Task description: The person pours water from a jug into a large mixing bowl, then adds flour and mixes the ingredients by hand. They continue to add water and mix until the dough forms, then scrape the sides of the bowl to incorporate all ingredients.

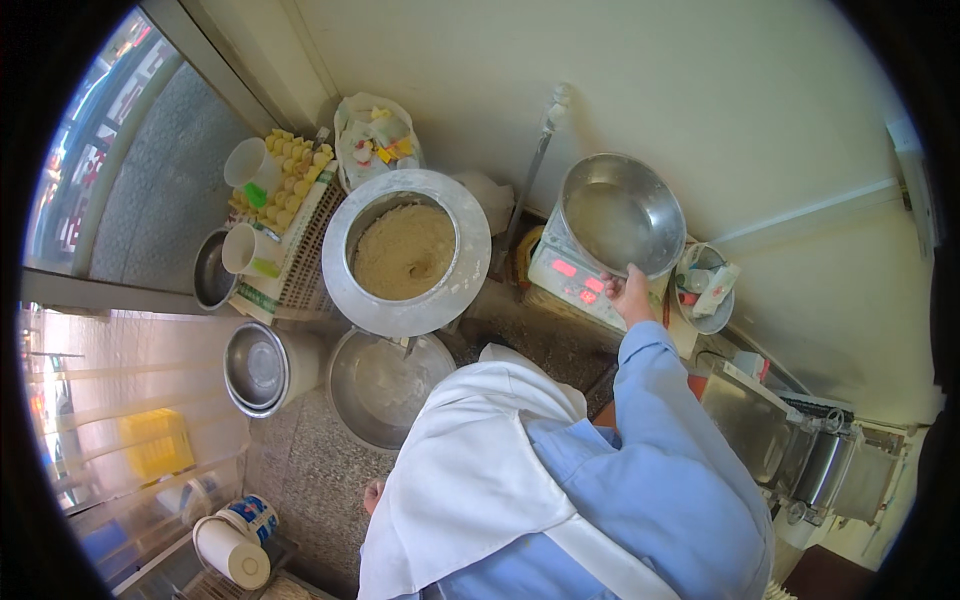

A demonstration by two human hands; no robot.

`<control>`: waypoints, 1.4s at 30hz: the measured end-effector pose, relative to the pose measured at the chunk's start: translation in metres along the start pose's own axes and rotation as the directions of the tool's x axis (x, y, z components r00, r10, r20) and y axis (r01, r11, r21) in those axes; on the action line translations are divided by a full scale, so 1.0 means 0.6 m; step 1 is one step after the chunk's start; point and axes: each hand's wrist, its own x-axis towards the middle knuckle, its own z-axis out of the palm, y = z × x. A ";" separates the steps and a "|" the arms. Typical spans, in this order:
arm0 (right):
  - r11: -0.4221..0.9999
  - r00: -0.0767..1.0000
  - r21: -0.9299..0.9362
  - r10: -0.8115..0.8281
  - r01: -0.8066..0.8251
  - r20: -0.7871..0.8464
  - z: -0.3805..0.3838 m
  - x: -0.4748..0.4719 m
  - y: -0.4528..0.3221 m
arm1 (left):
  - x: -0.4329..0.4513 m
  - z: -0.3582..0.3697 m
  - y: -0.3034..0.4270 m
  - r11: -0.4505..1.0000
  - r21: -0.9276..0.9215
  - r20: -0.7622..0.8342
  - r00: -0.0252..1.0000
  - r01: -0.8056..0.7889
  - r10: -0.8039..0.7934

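Observation:
My right hand (630, 296) grips the near rim of a deep stainless steel bowl (664, 199), thumb at the edge and fingers curled below it. Cloudy pale liquid (606, 223) covers the bowl's bottom. The bowl rests on a digital scale (546, 256) with lit red displays. My left hand (373, 495) hangs low beside the white apron (472, 480); most of it is hidden, so its grip cannot be made out. Ahead stands a metal drum with a wide rim (469, 281), holding a pale floury mixture (401, 247). A wide steel basin (345, 409) lies below it.
Left are egg trays (289, 180), plastic jugs (244, 251) on a crate (300, 285), and nested metal containers (281, 375). A metal pipe (536, 161) rises near the wall. Right are a small bowl of packets (716, 321) and a roller machine (821, 469). White buckets (232, 551) lie lower left.

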 end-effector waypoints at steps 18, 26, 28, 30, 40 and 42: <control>0.871 0.989 -0.476 -0.068 0.125 0.134 0.172 -0.175 -0.067 | -0.110 0.093 0.090 0.994 0.016 -0.100 0.989 0.113 -0.111; 0.879 0.945 -0.423 -0.083 0.219 0.316 0.262 -0.201 -0.021 | -0.118 0.083 0.030 0.952 -0.200 -0.040 0.969 0.232 -0.244; 0.877 0.924 -0.404 -0.103 0.259 0.369 0.282 -0.203 -0.008 | -0.137 0.099 0.067 0.971 -0.094 -0.116 0.966 0.219 -0.229; 0.880 0.913 -0.378 -0.132 0.287 0.385 0.304 -0.205 0.004 | -0.156 0.109 0.102 0.977 -0.077 -0.147 0.967 0.199 -0.208; 0.839 0.893 -0.424 -0.148 0.341 0.425 0.363 -0.204 0.022 | -0.193 0.113 0.091 0.974 -0.161 -0.174 0.967 0.158 -0.186; 0.823 0.891 -0.445 -0.147 0.352 0.430 0.371 -0.204 0.024 | -0.198 0.116 0.095 0.960 -0.200 -0.150 0.962 0.194 -0.226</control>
